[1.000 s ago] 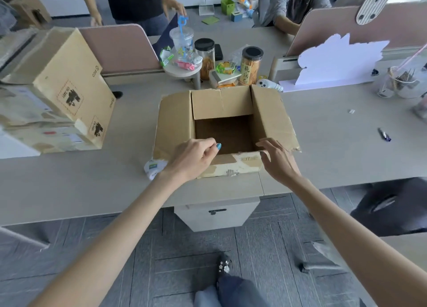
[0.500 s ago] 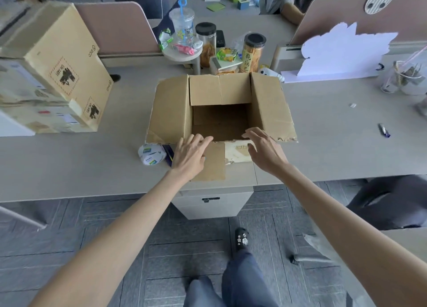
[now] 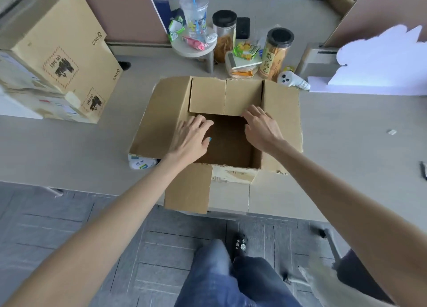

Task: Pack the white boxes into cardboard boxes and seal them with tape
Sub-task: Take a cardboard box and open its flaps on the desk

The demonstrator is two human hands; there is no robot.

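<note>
The open cardboard box (image 3: 161, 121) sits on the counter (image 3: 69, 149) directly under both hands, its inside dark and seemingly empty. The left hand (image 3: 190, 136) lies with fingers straight and spread over the inner edge of the left flap. The right hand (image 3: 262, 127) is just as wide, its fingertips at the far flap (image 3: 225, 96), which leans inward over the opening. Neither hand grips anything, and I cannot tell whether they press or only hover.

The box looks light and fairly stiff, but it is worn. The near rim is torn and peeled, and the near flap (image 3: 187, 188) hangs limp below the wrists. It is best held by the side walls or creased flap roots, not that ragged edge. No white box can be made out within reach.

Well to the left of the left hand, a stacked carton (image 3: 57, 41) reads "PICO" and carries "UN 3481" marks. Beyond the right hand, a snack jar (image 3: 275, 52) bears Chinese characters. A white packet (image 3: 141, 163) beside the left wrist has green print too small to read.
</note>
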